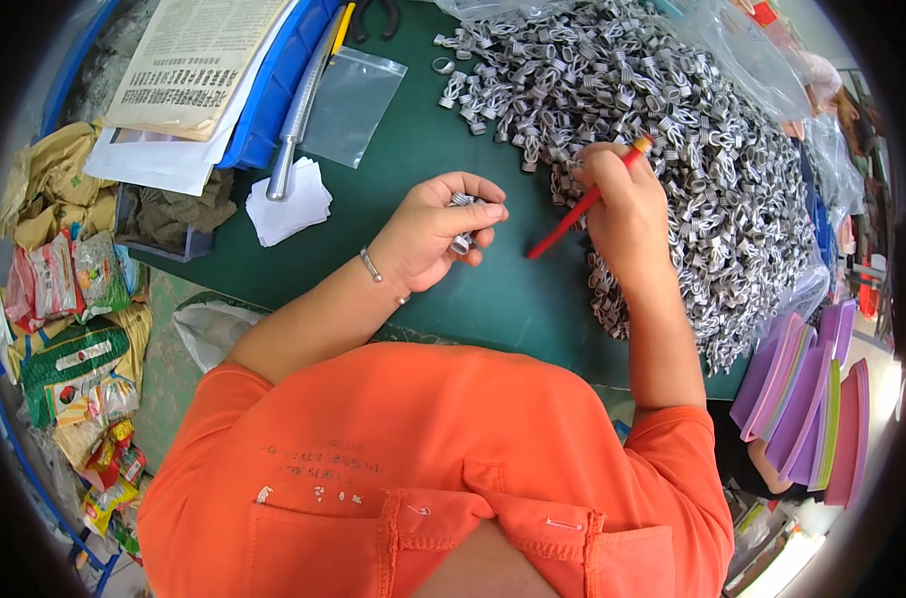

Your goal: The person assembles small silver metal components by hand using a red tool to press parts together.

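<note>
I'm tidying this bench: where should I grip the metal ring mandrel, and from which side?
Probably grip the ring mandrel across its smooth handle end, from the near side: that end lies nearest, over white paper slips, with the shaft beside the blue tray.

A green table spreads beneath the left grip, with mottled grey-green floor below and left of it, a blue frame far to its left, and a pale, brightly lit surface far to its right.
</note>
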A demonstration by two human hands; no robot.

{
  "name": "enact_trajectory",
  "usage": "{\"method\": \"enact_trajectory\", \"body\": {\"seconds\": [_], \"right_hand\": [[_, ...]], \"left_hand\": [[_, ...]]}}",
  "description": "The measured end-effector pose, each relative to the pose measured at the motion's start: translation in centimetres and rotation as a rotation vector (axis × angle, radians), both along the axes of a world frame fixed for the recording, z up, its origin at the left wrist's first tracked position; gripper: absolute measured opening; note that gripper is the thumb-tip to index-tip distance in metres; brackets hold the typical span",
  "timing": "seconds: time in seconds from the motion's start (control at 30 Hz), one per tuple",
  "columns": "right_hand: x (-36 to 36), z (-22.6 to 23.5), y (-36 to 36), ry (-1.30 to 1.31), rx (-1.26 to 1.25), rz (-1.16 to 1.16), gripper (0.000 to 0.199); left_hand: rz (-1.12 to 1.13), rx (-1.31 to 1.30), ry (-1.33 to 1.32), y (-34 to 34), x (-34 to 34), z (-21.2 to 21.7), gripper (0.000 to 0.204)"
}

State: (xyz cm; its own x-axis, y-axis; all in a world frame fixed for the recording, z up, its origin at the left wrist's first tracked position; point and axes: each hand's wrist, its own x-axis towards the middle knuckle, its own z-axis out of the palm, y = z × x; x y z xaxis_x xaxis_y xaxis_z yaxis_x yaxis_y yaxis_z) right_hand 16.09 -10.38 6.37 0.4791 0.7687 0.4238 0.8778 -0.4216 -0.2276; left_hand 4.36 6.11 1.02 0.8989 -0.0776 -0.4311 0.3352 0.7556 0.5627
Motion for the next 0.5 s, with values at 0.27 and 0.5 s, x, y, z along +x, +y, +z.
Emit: {"method": "enact_trajectory", "body": {"seconds": [0.27,0.5], "right_hand": [[-5.0,-1.2,0.6,1.292,0.84,0.004,0.019],[-5.3,-4.5,-0.6,1.351,0.909,0.126,0.02]], "left_hand": [[0.023,0.172,-0.178,-0.9,-0.5,0.3,0.022],[0.171,0.593,-0.508,-1.4,-0.8,0.1,0.014]]}}
